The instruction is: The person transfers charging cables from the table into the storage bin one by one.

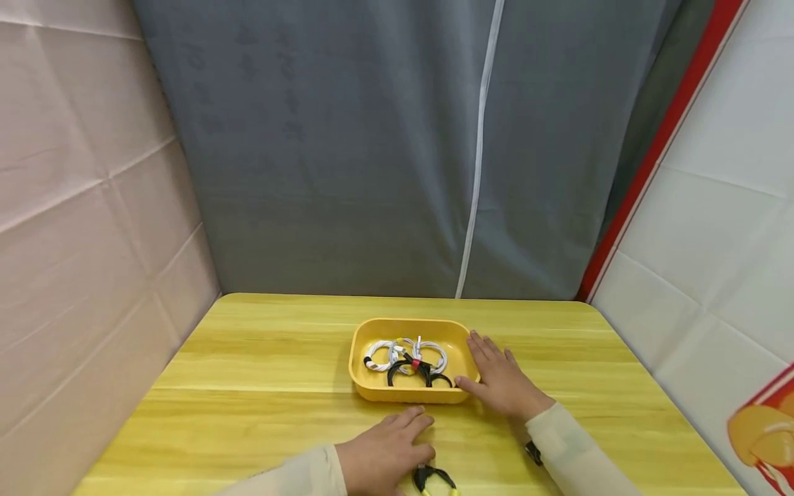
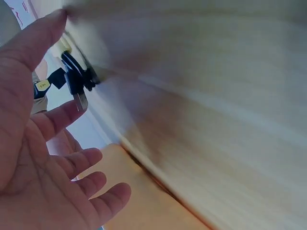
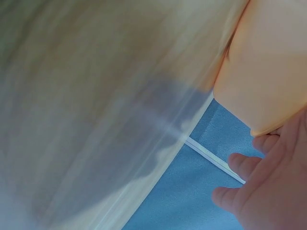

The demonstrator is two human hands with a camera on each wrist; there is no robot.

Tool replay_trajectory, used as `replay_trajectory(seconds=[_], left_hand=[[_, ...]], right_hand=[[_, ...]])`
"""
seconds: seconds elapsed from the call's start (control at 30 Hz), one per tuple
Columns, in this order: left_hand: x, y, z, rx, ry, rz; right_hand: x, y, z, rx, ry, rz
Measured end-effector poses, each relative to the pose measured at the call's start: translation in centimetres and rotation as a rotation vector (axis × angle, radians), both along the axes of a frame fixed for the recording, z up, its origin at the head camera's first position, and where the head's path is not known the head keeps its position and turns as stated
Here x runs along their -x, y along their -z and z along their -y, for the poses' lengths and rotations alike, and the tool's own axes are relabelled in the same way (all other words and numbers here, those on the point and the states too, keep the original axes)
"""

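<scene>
A yellow tray (image 1: 384,395) sits on the wooden table, holding coiled white cables (image 1: 378,364) and a black cable (image 1: 400,368) with a red tie. My right hand (image 1: 504,379) touches the tray's right end, thumb at the front right corner and fingers along the side rim. In the right wrist view, its straight fingers (image 3: 243,165) reach past the tray wall (image 3: 268,57). My left hand (image 1: 387,451) is in front of the tray, fingers spread. Beside its thumb lies another black cable (image 1: 424,475) with yellow parts; its USB plug (image 2: 79,93) shows near the fingers in the left wrist view.
The wooden table (image 1: 273,358) reaches back to a grey curtain (image 1: 347,172) with a white cord (image 1: 480,138) hanging down it. Pale cloth walls (image 1: 93,207) stand on both sides, with a red strip (image 1: 657,158) at the right.
</scene>
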State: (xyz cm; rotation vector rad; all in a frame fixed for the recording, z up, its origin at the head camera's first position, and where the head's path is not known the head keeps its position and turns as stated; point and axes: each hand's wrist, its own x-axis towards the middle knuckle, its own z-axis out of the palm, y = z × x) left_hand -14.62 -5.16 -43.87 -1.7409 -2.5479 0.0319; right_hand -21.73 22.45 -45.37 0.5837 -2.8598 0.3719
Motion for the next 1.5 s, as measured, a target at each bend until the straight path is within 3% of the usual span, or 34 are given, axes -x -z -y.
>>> replay_trajectory(seconds=[0.3,0.73,1.1,1.27,1.5], left_hand=[[0.0,0.5,-1.7,0.051,0.017,-0.029],[-0.1,0.2,-1.8,0.049,0.014,-0.032],[0.3,-0.3,-0.9,0.014,-0.020,0.051],[0.3,-0.8,-0.5,-0.016,-0.046,0.030],[0.4,-2.7,0.3,-0.082,-0.067,-0.029]], right_hand=[[-0.2,-0.2,0.0,0.007,-0.001,0.006],[-0.2,-0.5,0.1,0.010,0.000,0.009],[-0.1,-0.5,0.1,0.009,0.003,0.004],[-0.1,-0.5,0.1,0.010,0.008,0.013],[-0.1,-0.4,0.1,0.014,0.002,0.016]])
